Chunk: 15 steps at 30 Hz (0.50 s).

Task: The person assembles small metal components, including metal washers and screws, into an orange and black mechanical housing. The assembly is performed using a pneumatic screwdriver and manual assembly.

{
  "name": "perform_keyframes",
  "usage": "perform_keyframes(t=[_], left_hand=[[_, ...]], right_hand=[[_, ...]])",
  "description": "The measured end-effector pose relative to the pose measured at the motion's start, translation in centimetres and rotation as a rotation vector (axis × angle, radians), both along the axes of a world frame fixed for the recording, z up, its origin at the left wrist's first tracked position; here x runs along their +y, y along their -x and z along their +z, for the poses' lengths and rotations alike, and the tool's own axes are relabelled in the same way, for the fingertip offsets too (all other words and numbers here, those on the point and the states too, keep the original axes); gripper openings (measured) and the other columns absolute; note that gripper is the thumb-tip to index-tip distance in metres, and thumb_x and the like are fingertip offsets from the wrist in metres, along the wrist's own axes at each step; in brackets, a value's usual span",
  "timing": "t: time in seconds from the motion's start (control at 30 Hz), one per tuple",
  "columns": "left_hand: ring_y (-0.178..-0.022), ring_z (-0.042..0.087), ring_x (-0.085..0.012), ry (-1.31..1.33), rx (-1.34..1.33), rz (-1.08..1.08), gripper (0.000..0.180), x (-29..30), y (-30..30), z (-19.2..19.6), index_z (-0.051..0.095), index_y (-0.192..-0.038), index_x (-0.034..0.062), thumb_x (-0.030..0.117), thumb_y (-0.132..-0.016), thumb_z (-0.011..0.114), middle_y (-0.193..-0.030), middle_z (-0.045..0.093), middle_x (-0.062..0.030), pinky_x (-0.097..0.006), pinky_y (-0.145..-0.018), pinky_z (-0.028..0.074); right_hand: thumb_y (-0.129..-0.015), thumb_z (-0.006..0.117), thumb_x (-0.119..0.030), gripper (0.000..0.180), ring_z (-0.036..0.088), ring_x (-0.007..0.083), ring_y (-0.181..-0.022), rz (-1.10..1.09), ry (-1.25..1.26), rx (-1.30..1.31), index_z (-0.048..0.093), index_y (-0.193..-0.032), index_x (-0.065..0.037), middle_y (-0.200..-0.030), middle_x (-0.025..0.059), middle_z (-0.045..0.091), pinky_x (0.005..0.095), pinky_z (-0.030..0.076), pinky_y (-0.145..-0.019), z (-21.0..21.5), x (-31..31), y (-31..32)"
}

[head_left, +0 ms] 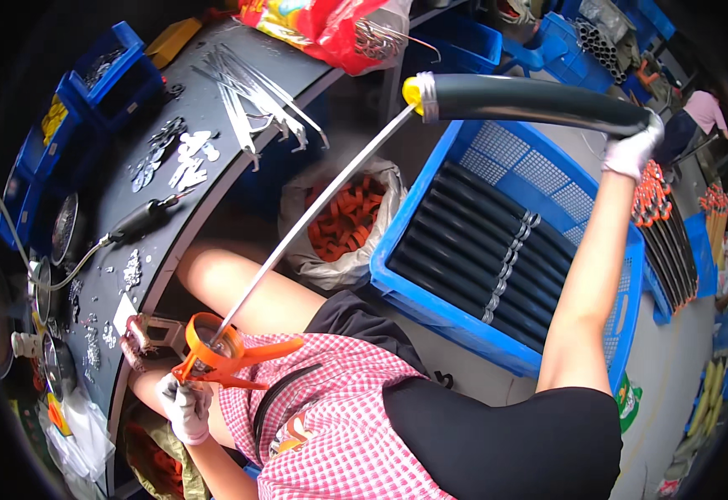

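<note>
Head view: two hands in white gloves hold the ends of one long thing. At about half past 7, the left hand has its fingers closed on the low end of an orange part. This part has a round cup and two long arms that point to 3 o'clock. At 2 o'clock, the right hand is wrapped around the far end of a fat black tube.

A thin, shiny rod goes from the orange cup up toward 1 o'clock and meets the yellow plug in the near end of the tube. How far in it goes, I cannot tell. A silver ring sits around the tube, just beside the plug. The tube is held up in the air, over the top edge of a blue crate at 3 o'clock. More black tubes with silver rings lie side by side in the crate.

Near the middle, toward 11 o'clock, a pale sack holds orange bits. From 8 to 11 o'clock runs the dark bench. On it, a screwdriver lies at 9 o'clock, blue bins stand at 10, and bent metal rods lie at 11. A red bag is at 12.
</note>
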<state>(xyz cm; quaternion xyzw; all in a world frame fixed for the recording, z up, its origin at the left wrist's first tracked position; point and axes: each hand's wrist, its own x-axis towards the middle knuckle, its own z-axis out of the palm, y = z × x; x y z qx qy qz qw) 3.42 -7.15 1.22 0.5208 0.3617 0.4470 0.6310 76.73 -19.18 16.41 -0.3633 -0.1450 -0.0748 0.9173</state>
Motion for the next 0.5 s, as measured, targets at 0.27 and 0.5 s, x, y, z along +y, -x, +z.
perform_keyframes(t=[0.27, 0.5], left_hand=[[-0.039, 0.043, -0.0079, -0.283, 0.096, -0.015, 0.048, 1.1, 4.8, 1.3, 0.058, -0.076, -0.0035, 0.039, -0.074, 0.080, -0.053, 0.053, -0.0052, -0.021, -0.037, 0.030], [-0.035, 0.040, -0.0064, -0.204, 0.039, -0.036, 0.043, 4.2, -1.2, 3.3, 0.057, -0.076, -0.0036, 0.037, -0.084, 0.068, -0.051, 0.049, -0.0031, -0.021, -0.034, 0.026]], right_hand=[[-0.081, 0.057, -0.035, 0.027, 0.063, 0.0302, -0.075, 0.813, 0.069, -0.014, 0.060, -0.086, -0.009, -0.081, 0.0154, 0.066, 0.0410, 0.052, -0.078, -1.0, 8.7, 0.8], [-0.087, 0.056, -0.058, 0.064, 0.058, 0.0202, -0.109, 1.261, -0.038, -0.242, 0.051, -0.120, -0.003, -0.115, 0.0123, 0.059, 0.0361, 0.050, -0.092, -2.7, 14.1, 36.1]])
